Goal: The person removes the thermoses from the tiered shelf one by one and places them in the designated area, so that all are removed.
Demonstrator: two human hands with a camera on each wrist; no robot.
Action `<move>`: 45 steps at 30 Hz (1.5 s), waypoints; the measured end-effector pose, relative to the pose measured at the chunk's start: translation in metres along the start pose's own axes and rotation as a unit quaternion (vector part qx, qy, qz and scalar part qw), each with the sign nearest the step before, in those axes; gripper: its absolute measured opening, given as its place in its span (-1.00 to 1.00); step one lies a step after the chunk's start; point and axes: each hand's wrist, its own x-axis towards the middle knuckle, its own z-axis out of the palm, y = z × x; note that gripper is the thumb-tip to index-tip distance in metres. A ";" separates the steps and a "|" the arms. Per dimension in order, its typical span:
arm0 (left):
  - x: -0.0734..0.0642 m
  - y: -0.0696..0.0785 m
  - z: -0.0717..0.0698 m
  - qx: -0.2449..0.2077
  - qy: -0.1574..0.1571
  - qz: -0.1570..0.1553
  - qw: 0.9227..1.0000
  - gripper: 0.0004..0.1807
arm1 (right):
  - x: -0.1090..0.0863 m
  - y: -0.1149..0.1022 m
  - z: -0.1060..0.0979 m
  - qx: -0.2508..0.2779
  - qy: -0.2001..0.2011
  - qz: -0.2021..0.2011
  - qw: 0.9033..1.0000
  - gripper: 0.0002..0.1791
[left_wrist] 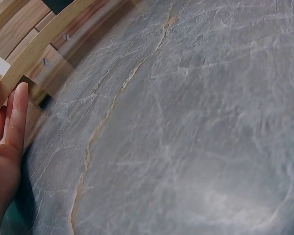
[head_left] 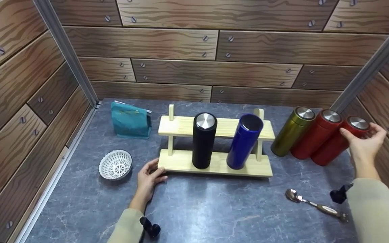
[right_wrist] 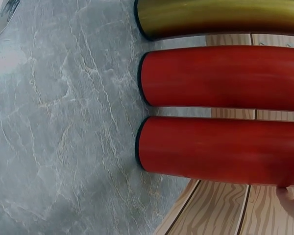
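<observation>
My left hand pinches the left front corner of a two-tier wooden rack, thumb on top of the lower board and fingers beneath. On that board a black thermos flask stands left of a blue flask. At the right, my right hand grips the outermost red thermos flask near its silver lid, thumb and fingers on opposite sides. A second red flask and an olive-gold flask stand in line beside it. Only fingertips of the right hand show in the right wrist view.
A teal pouch stands at the back left, with a white woven basket in front of it. A metal spoon lies at the front right. Wood-patterned walls enclose the grey marbled table.
</observation>
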 end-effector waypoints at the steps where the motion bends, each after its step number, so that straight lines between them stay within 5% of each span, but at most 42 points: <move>1: 0.000 0.000 0.000 -0.001 0.001 0.000 1.000 -0.43 | 0.001 -0.001 -0.001 -0.010 -0.006 0.005 1.000 -0.12; 9: 0.001 -0.001 0.000 0.000 -0.004 -0.003 1.000 -0.43 | 0.001 -0.002 -0.011 -0.054 -0.031 0.009 0.998 -0.08; 16: 0.001 0.001 0.001 0.006 -0.006 0.001 1.000 -0.44 | -0.004 -0.005 -0.022 0.011 -0.015 0.044 0.999 -0.05; 35: -0.001 -0.002 -0.001 0.001 0.000 0.002 1.000 -0.44 | -0.042 0.005 -0.029 0.096 -0.012 -0.017 0.995 -0.34; 45: -0.002 -0.001 0.000 0.001 -0.009 0.004 1.000 -0.45 | -0.066 0.000 -0.019 0.210 -0.039 -0.020 0.977 -0.36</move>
